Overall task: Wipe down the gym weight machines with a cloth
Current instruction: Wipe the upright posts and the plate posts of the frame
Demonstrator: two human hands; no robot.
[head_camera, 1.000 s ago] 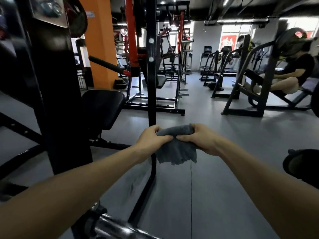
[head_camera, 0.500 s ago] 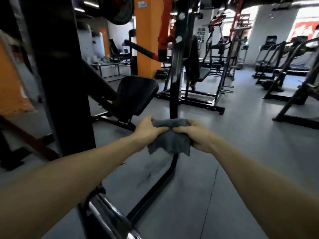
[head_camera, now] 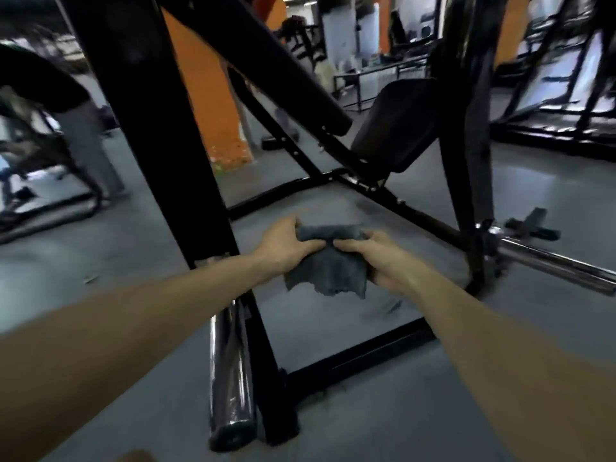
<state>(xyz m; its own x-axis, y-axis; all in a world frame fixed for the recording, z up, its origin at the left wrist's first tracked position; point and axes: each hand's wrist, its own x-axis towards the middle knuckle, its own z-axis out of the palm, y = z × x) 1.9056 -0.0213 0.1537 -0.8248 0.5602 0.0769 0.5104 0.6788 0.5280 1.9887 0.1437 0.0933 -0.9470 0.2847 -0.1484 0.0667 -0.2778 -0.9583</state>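
Note:
A crumpled grey cloth (head_camera: pixel 328 265) hangs between my two hands in front of me. My left hand (head_camera: pixel 283 246) grips its left top edge and my right hand (head_camera: pixel 383 261) grips its right side. Both hands are in the air, just right of the thick black upright post (head_camera: pixel 160 128) of a weight machine and above its floor frame. The machine's black padded seat (head_camera: pixel 396 128) sits beyond my hands. A chrome weight sleeve (head_camera: pixel 560 265) sticks out at the right and another dark sleeve (head_camera: pixel 231 371) lies at the post's foot.
A second black upright (head_camera: pixel 466 145) stands right of the seat. Black frame bars (head_camera: pixel 360 355) cross the grey floor below my hands. An orange pillar (head_camera: pixel 213 105) is behind the machine. A person's legs (head_camera: pixel 90 145) are at the far left. More machines stand at the right.
The view has swung left and down, so the machine's post, seat and base frame now fill the frame. Both hands keep holding the cloth together and sit lower, near the post.

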